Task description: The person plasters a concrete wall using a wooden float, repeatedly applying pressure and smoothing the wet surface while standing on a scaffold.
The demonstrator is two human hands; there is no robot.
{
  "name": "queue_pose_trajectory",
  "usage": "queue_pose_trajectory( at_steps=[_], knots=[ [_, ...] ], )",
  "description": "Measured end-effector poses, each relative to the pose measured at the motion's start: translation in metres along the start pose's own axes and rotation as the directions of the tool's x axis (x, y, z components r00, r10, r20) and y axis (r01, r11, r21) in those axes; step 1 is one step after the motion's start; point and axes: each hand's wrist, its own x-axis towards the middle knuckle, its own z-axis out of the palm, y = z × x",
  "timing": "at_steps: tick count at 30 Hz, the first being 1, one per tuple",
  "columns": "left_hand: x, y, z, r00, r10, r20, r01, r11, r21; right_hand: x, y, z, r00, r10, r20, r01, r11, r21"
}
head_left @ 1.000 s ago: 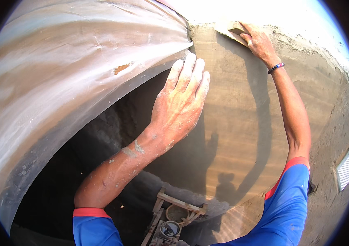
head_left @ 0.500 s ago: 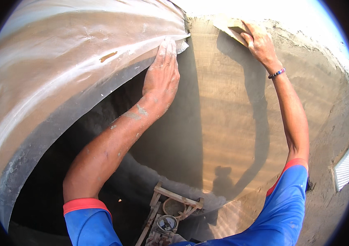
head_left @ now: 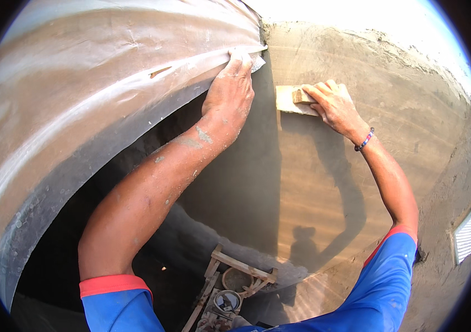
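My right hand [head_left: 336, 106] grips the block handle of a wooden plastering float [head_left: 290, 100], its flat board against the plastered wall [head_left: 324, 166]. The float is just right of the wall's shaded strip. At the upper middle, my left hand [head_left: 233, 83] is closed on the lower edge of a translucent plastic sheet [head_left: 108, 83], its fingertips partly hidden in the folds. Grey plaster spots mark my left forearm, and a beaded bracelet [head_left: 364, 139] circles my right wrist.
Below stands a wooden scaffold frame [head_left: 241, 263] bearing a round basin [head_left: 237, 280] and a bucket [head_left: 227, 301]. A dark space lies under the sheet on the left. A ribbed white panel [head_left: 468, 235] is set at the far right. The wall's rough top edge runs along the upper right.
My right hand has moved the float down and slightly left along the wall, turning it nearly level. My left hand still holds the sheet's edge; the view has shifted a little.
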Motion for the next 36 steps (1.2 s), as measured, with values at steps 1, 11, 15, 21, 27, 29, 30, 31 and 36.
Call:
queue_pose_trajectory(
  at_steps=[1, 11, 15, 21, 27, 29, 30, 31, 36],
  knots=[
    [0.001, 0.001, -0.001, 1.0, -0.001, 0.01, 0.001, 1.0, 0.005, 0.005, 0.01, -0.013, 0.994, 0.031, -0.105, -0.038, 0.997, -0.068],
    [-0.003, 0.001, 0.004, 1.0, -0.019, 0.016, 0.019, 0.998, -0.051, -0.045, -0.033, 0.044, 0.959, -0.023, 0.281, 0.006, 0.998, 0.063],
    [0.002, 0.002, -0.002, 0.999, -0.006, 0.031, 0.007, 1.0, -0.019, -0.012, 0.045, -0.011, 0.899, 0.274, -0.342, -0.279, 0.96, 0.036],
    [-0.002, 0.0, -0.004, 0.999, -0.045, -0.003, 0.045, 0.998, -0.046, 0.022, 0.032, 0.023, 0.896, 0.302, -0.324, -0.334, 0.941, -0.046],
    [0.005, 0.005, -0.006, 0.999, -0.042, 0.017, 0.044, 0.99, -0.134, -0.037, -0.075, 0.089, 1.0, 0.005, -0.001, -0.005, 1.0, 0.027],
    [0.002, 0.007, 0.0, 0.999, -0.046, -0.01, 0.045, 0.997, -0.07, -0.037, -0.076, 0.076, 0.984, -0.014, 0.179, -0.034, 0.965, 0.261],
    [0.003, 0.005, 0.002, 0.997, -0.046, -0.054, 0.046, 0.999, -0.015, -0.029, -0.062, 0.055, 0.995, -0.008, 0.099, -0.012, 0.979, 0.202],
    [0.004, 0.001, -0.007, 0.999, -0.006, 0.032, 0.009, 0.996, -0.088, -0.019, -0.04, 0.034, 0.996, 0.079, -0.036, -0.07, 0.977, 0.2],
    [0.002, 0.007, -0.008, 0.999, -0.044, -0.005, 0.043, 0.997, -0.065, 0.046, 0.079, -0.011, 0.83, 0.235, -0.506, -0.304, 0.951, -0.057]
  ],
)
